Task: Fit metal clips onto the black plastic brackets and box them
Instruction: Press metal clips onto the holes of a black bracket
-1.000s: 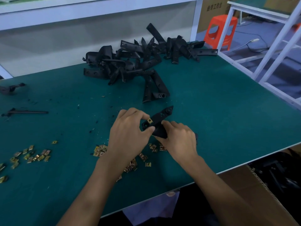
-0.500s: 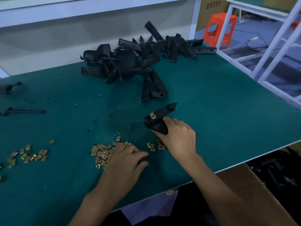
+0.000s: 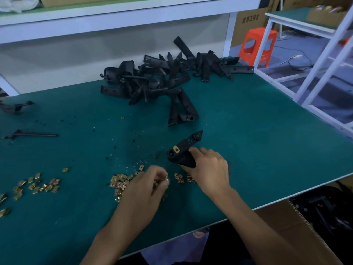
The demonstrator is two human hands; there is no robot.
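My right hand grips a black plastic bracket near the table's front middle, its long end pointing up and right. One brass metal clip sits fitted on the bracket's near end. My left hand hovers just above a scatter of loose brass clips with fingers curled, pinching a small clip at the fingertips; motion blur hides the detail. A big pile of black brackets lies at the back of the green table.
A second scatter of clips lies at the front left. Two odd black parts rest at the left edge. A cardboard box with black parts stands below the table's right front edge. White shelving and an orange stool stand beyond.
My left hand left the bracket, dropped onto the clip scatter, and has now lifted slightly with a clip in its fingertips. The right hand kept holding the bracket, nearly still.
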